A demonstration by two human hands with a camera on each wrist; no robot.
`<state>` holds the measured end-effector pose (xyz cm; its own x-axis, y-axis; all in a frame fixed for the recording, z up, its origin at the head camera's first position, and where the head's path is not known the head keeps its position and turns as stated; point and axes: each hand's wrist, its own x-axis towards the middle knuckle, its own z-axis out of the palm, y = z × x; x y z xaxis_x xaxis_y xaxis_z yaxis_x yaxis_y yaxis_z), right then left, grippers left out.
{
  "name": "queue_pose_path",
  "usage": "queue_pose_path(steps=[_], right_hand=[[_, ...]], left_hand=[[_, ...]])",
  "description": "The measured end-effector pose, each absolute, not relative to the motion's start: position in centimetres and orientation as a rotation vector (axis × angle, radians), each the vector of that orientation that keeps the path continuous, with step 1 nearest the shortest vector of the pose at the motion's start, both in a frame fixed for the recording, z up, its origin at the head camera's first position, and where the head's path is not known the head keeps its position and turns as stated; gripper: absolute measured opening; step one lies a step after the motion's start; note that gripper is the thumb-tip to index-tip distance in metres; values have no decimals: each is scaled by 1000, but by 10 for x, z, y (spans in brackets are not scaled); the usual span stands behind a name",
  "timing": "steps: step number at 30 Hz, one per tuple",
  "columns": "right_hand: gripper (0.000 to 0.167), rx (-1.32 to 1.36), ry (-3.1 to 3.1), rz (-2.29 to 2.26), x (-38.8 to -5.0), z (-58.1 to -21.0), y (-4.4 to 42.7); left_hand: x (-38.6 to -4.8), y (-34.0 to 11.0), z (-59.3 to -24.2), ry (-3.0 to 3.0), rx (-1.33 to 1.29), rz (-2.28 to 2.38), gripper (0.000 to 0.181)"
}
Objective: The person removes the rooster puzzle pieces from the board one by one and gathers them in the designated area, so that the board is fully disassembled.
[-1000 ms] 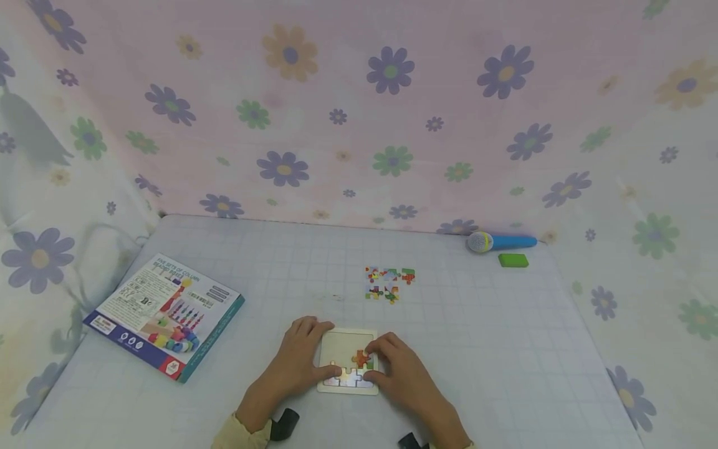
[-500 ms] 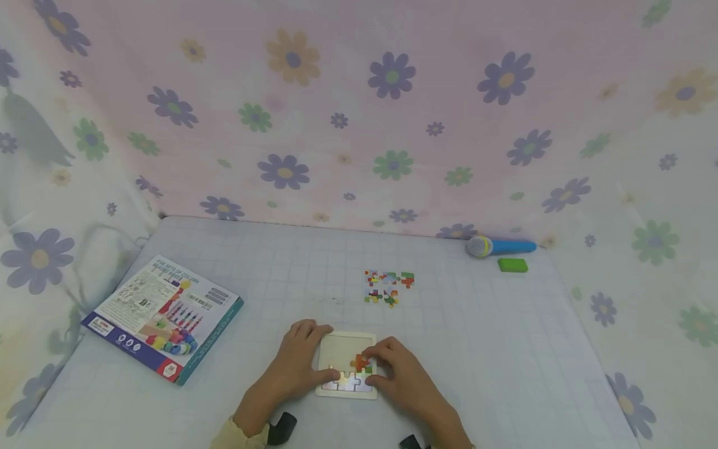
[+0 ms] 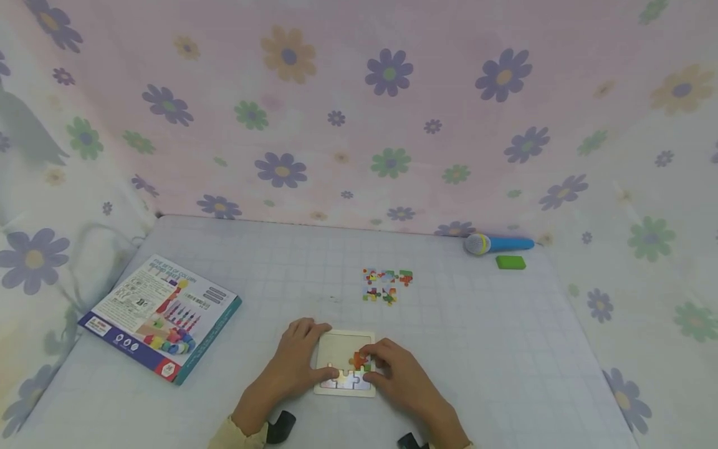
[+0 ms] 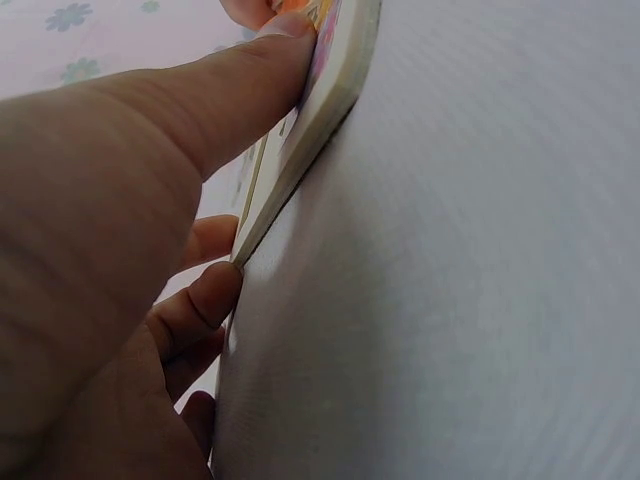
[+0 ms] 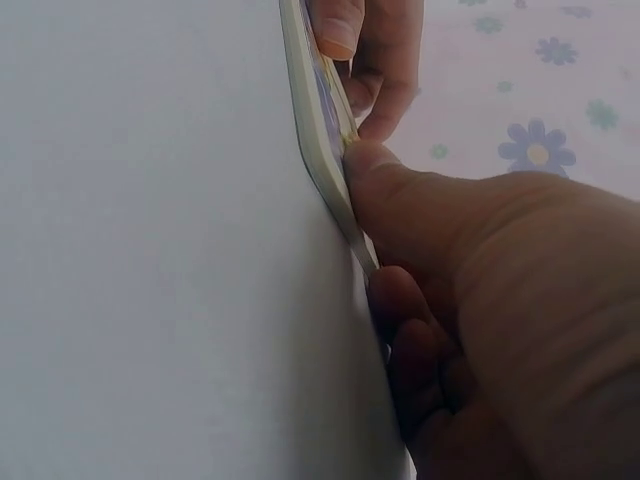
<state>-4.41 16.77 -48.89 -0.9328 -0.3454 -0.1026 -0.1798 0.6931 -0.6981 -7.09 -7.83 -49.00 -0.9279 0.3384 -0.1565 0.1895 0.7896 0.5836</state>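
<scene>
A pale square puzzle tray (image 3: 343, 343) lies near the table's front edge, a row of joined pieces (image 3: 346, 380) along its near side. The left hand (image 3: 297, 362) holds the tray's left side, thumb on the pieces and fingers at the outer edge, as the left wrist view also shows of this hand (image 4: 120, 200). At the tray's right side, the right hand (image 3: 401, 377) has its index fingertip on an orange piece (image 3: 358, 360) above the row. In the right wrist view the right hand's thumb (image 5: 400, 200) presses at the tray's edge (image 5: 318, 150).
Several loose puzzle pieces (image 3: 389, 276) lie beyond the tray. A boxed toy set (image 3: 162, 318) is at the left. At the back right are a blue toy microphone (image 3: 510, 244) and a green block (image 3: 511, 262). A flowered curtain (image 3: 336, 93) stands behind the table.
The orange piece has shifted slightly within the tray under the right fingers. Both hands otherwise keep nearly the same places, and the head view has moved a little.
</scene>
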Motion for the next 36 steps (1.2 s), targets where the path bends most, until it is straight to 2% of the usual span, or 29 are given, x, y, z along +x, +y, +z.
queue_pose_path(steps=[19,25,36], right_hand=[[28,-441,2778,-1088,-39,-502,173],[31,-361,2794,-1171,-42,-506,176],[29,-165,2927,-1321,-81,-508,203]], left_hand=[[-68,-73,-496,2727,432,873,81],[-66,-72,-497,2728,432,873,81],[-70,-77,-493,2753,420,855,82]])
